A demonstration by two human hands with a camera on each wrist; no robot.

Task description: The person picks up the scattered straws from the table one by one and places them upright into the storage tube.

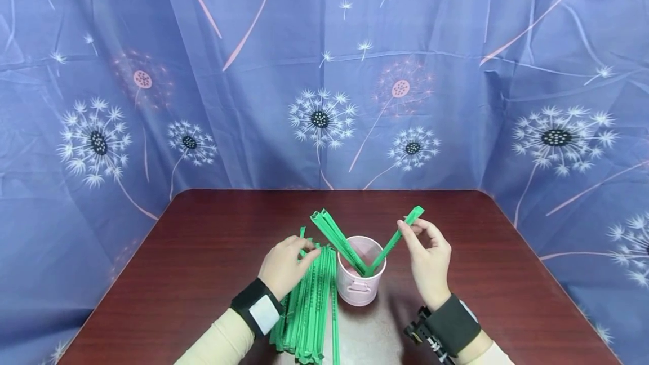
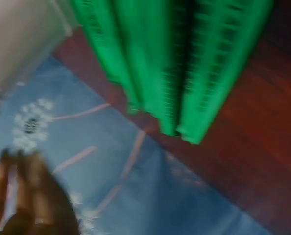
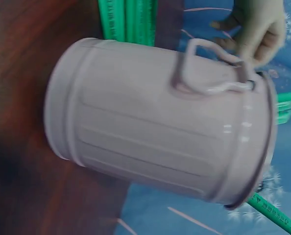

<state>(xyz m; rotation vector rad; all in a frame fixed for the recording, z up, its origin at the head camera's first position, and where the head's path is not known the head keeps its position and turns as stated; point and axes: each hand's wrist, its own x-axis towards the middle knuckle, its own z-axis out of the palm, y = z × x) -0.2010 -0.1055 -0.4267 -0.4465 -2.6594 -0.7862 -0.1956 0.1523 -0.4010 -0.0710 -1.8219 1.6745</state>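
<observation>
My left hand (image 1: 290, 263) hovers over a pile of long, thin green printed packets (image 1: 311, 308), its fingers loosely bent with nothing seen between them. The packets lie side by side, and what is inside their wrappers does not show. To their right stands a pale pink bucket (image 1: 357, 292) with a small side handle (image 3: 214, 88). Several green packets (image 1: 337, 241) lean out of its left side. Between thumb and fingers, my right hand (image 1: 428, 255) pinches the upper part of another green packet (image 1: 392, 244), whose lower end is in the bucket.
One green packet (image 1: 335, 325) lies slightly apart, right of the pile. The brown wooden table (image 1: 243, 218) ends at a blue curtain (image 1: 263, 145) with dandelion prints, which hangs behind it and along both sides.
</observation>
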